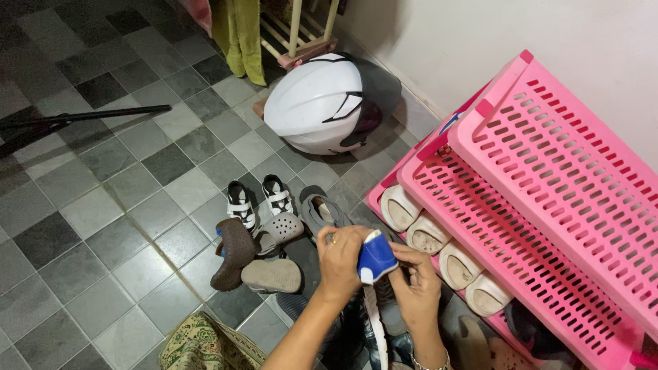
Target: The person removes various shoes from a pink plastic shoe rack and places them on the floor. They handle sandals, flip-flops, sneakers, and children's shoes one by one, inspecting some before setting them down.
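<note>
My left hand and my right hand together hold a blue and white shoe low in the middle of the view, just in front of a pink slatted shoe rack. The left hand grips the shoe's left side, the right hand its right side. A white strap of the shoe hangs down between my wrists. Several cream slip-on shoes stand in a row on the rack's lowest shelf, right beside my hands.
Loose shoes lie on the grey tiled floor: small black and white sneakers, a brown shoe, a grey clog. A white helmet rests by the wall. A black rod lies far left. A patterned mat sits below.
</note>
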